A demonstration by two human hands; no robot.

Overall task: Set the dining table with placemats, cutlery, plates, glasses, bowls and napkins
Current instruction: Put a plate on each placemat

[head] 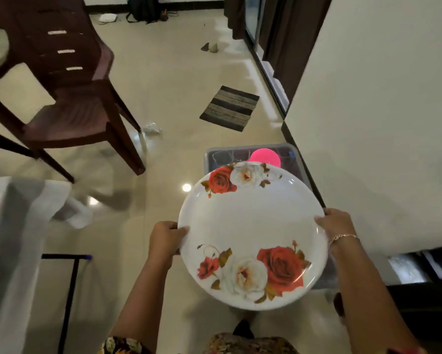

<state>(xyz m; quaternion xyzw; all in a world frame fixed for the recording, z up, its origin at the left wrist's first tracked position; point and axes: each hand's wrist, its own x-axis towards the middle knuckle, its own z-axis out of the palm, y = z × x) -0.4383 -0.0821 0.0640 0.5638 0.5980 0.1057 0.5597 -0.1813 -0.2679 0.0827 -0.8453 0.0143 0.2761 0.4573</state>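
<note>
White, glossy plate (253, 233), printed with red and white roses at its near and far rims, sits level between our two hands. The left hand (165, 237) grips the left edge, thumb over the rim, and the right hand (336, 226) grips the right edge the same way. We hold it in the air, above a grey storage bin (206, 159) on the floor, where a pink bowl (265, 157) and clear glasses (221, 157) lie. We judge the task early: this plate is fetched, not laid — the cloth-draped bench (8, 226) stands off to our left, its top out of view
</note>
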